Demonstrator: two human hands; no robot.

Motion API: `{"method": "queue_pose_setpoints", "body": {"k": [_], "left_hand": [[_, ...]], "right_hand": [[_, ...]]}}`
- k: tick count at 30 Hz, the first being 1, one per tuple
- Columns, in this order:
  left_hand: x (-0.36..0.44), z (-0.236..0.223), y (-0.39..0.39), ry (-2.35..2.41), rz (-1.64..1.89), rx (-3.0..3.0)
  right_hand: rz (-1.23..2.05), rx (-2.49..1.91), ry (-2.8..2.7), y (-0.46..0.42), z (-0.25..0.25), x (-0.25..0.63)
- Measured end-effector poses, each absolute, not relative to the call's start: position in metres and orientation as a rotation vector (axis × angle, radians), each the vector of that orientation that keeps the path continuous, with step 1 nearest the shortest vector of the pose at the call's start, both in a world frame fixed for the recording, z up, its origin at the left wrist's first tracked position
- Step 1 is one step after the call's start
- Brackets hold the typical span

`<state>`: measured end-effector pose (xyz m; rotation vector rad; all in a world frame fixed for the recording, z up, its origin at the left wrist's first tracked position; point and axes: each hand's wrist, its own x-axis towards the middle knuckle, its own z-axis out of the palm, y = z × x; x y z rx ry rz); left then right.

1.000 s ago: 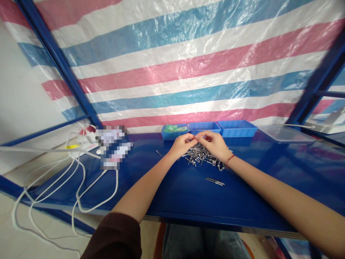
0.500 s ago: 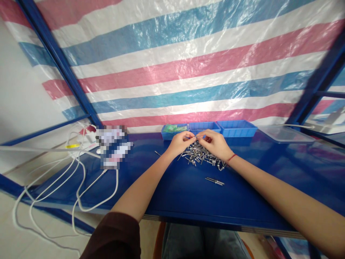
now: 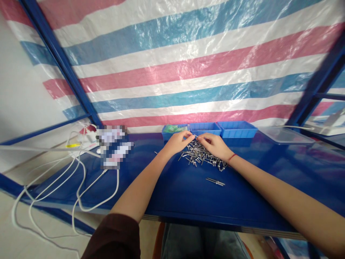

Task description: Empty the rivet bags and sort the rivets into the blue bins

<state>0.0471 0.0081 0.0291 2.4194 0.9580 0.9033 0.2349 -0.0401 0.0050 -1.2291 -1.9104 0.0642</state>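
Since half a second ago your right hand [image 3: 217, 145] has sunk a little, and your left forearm [image 3: 145, 180] now hides most of the lone rivet [image 3: 155, 153] lying on the table at its outer side. Your left hand [image 3: 176, 142] faces it, the fingertips of both hands just beside each other over the far part of the heap of rivets [image 3: 201, 154]. On each hand your thumb and index finger are drawn nearly together, with a small silver piece [image 3: 196, 136] showing between the two sets of fingertips; it is too small for you to tell which hand grips it, or whether both do. The heap is spread loosely on the blue table [image 3: 183, 194], below your hands and partly hidden by your right one. Nearer to you, well apart from the heap, a pair of rivets [image 3: 215, 181] lies side by side. Behind your hands stand three blue bins in a row: the left bin [image 3: 167, 136] with a green item [image 3: 174, 128] in it, the middle bin [image 3: 208, 126], and the right bin [image 3: 238, 133]. A clear lid [image 3: 285, 135] lies to the right of them, and white cables [image 3: 117, 187] loop over the table's left side.
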Motion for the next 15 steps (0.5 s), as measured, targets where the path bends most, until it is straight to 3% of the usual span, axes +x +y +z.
{"method": "queue_pose_setpoints", "body": {"k": [6, 11, 15], "left_hand": [[0.001, 0.064, 0.019, 1.428, 0.475, 2.638], [-0.029, 0.068, 0.026, 1.758, 0.129, 2.403], [-0.045, 0.058, 0.035, 1.818, -0.129, 1.986]], "right_hand": [[-0.325, -1.615, -1.813, -0.008, 0.021, 0.257], [-0.462, -1.856, -1.837, 0.01, 0.037, 0.26], [-0.454, -1.791, -1.85, 0.006, 0.034, 0.252]]}}
